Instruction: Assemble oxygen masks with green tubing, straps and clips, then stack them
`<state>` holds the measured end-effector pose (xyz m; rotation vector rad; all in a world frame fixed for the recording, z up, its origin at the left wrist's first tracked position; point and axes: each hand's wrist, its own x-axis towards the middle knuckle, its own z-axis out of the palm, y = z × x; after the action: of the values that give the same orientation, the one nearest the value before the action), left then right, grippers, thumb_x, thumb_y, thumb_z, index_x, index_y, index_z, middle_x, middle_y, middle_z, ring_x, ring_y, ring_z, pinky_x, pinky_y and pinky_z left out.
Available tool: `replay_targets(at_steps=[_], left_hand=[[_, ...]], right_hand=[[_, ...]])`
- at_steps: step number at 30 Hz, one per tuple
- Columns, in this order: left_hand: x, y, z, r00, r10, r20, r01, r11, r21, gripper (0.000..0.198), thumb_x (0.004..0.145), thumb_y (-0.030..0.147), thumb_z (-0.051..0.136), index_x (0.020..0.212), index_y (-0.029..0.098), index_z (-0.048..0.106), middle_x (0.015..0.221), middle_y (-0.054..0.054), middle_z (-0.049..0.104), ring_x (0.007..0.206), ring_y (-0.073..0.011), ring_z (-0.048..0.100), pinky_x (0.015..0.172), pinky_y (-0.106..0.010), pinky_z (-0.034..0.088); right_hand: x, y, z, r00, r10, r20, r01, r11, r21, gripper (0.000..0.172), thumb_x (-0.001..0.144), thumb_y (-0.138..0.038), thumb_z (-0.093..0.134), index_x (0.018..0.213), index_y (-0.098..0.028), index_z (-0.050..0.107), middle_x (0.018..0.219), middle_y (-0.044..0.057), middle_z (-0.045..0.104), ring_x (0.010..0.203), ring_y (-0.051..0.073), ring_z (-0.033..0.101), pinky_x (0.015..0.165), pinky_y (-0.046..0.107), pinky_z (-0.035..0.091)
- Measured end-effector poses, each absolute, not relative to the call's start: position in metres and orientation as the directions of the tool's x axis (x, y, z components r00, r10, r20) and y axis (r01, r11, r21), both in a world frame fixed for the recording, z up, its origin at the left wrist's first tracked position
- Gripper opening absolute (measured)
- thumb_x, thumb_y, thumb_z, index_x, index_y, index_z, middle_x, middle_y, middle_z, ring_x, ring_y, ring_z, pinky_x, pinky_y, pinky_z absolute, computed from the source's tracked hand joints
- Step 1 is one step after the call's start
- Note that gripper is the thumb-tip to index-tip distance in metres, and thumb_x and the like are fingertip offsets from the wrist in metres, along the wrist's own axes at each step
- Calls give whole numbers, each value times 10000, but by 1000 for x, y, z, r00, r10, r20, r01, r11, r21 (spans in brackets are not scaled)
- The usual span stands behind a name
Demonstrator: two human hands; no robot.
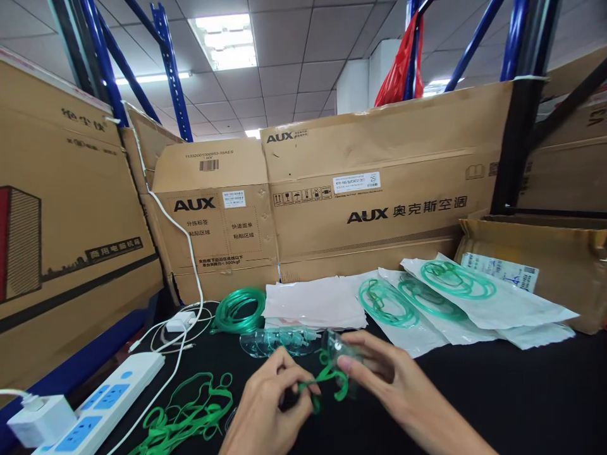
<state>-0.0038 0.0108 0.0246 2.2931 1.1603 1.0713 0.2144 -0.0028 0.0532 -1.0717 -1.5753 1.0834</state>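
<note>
- Left hand (275, 399): fingertips pinched on a green strap (324, 375).
- Right hand (387, 368): fingers closed on a clear plastic piece (334, 345).
- Both between hands, over black table (484, 385).
- Probably best: plastic steady, strap untwisted.

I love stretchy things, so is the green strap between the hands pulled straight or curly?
Curly: the green strap bends and loops between the left hand and right hand.
</note>
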Motion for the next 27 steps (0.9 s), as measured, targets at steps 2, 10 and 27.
replay_targets(at_steps=[2,10,27], left_hand=[[-12,11,29,291,765,574,594,-615,519,241,922,152,518,911,237,743,869,-16,578,711,-132,560,646,-220,427],[-22,8,41,234,779,582,650,-571,501,240,888,221,602,1104,279,690,1001,-27,540,704,-146,546,648,-258,503],[2,-3,41,433,771,467,433,-632,643,146,1001,281,583,892,221,660,926,-8,650,718,-135,523,684,-232,439]], right_hand=[[226,-6,64,-93,968,232,264,249,-932,464,837,-625,688,1068,-223,676,979,52,738,926,256,705,807,318,560],[256,-13,88,145,920,364,426,274,-862,499,773,-669,715,1047,-253,747,963,52,784,902,293,737,802,356,609],[224,-13,64,-137,954,266,441,299,-846,438,861,-570,700,1179,-270,734,1014,27,756,879,245,682,770,323,553]])
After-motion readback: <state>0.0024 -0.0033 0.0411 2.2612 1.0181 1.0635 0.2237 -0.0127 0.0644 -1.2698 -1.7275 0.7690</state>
